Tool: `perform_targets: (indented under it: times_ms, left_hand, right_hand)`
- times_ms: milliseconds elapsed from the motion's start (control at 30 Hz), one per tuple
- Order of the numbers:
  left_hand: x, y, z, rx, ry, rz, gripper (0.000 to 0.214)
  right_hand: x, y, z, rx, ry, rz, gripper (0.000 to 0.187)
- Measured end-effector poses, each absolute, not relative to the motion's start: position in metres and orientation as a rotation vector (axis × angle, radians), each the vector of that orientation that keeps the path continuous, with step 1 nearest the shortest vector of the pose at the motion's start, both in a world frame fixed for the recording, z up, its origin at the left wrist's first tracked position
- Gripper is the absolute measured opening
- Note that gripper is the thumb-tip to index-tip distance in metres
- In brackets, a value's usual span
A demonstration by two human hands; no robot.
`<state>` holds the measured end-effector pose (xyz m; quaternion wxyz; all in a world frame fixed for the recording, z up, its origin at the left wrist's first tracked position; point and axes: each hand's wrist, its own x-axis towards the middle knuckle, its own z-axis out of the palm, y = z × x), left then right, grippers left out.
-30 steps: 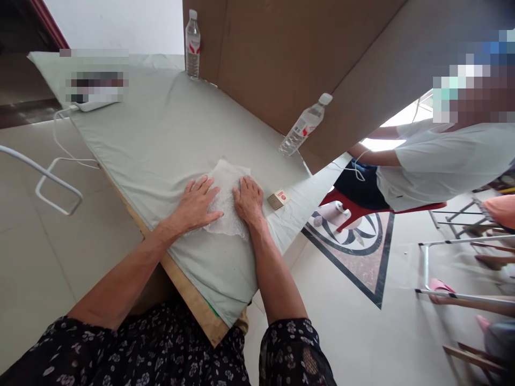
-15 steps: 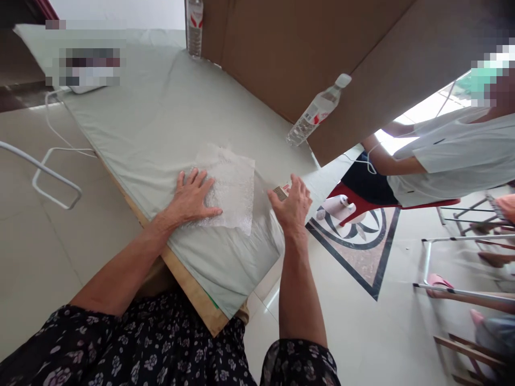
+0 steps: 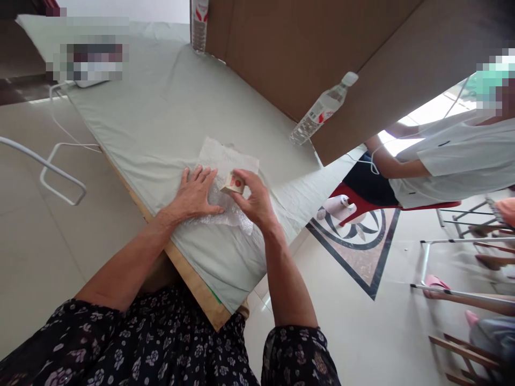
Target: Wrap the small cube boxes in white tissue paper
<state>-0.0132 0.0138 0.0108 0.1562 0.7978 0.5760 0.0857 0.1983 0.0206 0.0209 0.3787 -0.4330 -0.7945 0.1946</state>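
A sheet of white bubble wrap point(image 3: 237, 161) lies on the pale green cloth of the table point(image 3: 161, 118). My left hand point(image 3: 195, 194) rests flat on its left part, fingers spread. My right hand point(image 3: 253, 201) is closed round a small tan box with a red mark point(image 3: 232, 184) and holds it just above the middle of the wrap.
Two clear water bottles stand on the table: one at the far end point(image 3: 199, 24), another point(image 3: 322, 110) leaning by a big brown cardboard panel point(image 3: 289, 53). A white device with a cable point(image 3: 86, 72) sits far left. Another person in a white shirt point(image 3: 454, 161) sits right.
My right hand left the wrap, reached right to the small box on the cloth, picked it up and brought it back over the bubble wrap. My left hand stayed flat.
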Motion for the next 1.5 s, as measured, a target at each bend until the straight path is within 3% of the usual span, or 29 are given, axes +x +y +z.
perform_targets:
  times_ms: [200,500,733,1000,1200,1267,1400,1433,1500]
  left_hand:
    - [-0.015,0.013,0.011,2.275,1.607,0.27,0.114]
    - [-0.017,0.015,0.015,2.239,1.561,0.303,0.113]
    - [-0.038,-0.032,0.022,2.371,1.466,0.464,0.091]
    - [-0.037,-0.048,0.017,2.52,1.46,0.57,0.033]
    - [-0.024,-0.031,0.028,2.355,1.506,0.718,0.021]
    - [-0.022,-0.025,0.034,2.264,1.521,0.779,0.019]
    - [-0.018,-0.01,0.043,2.067,1.497,0.861,0.016]
    - [-0.017,-0.006,0.044,2.014,1.5,0.867,0.017]
    - [-0.015,0.001,0.046,1.911,1.519,0.87,0.017]
  right_hand:
    - [0.189,0.032,-0.006,-1.052,-2.131,0.668,0.06]
    - [0.194,0.03,-0.002,-1.064,-2.12,0.769,0.063]
    - [0.192,0.027,-0.004,-1.075,-2.101,0.778,0.067]
    - [0.219,-0.004,0.024,-1.112,-2.056,0.796,0.066]
    - [0.216,-0.034,0.029,-1.192,-2.232,0.652,0.089]
    - [0.21,-0.037,0.026,-1.239,-2.24,0.597,0.08]
    - [0.202,-0.026,0.025,-1.254,-2.125,0.529,0.014]
    - [0.202,-0.02,0.026,-1.248,-2.078,0.546,0.005]
    - [0.202,-0.006,0.028,-1.225,-1.986,0.626,0.007]
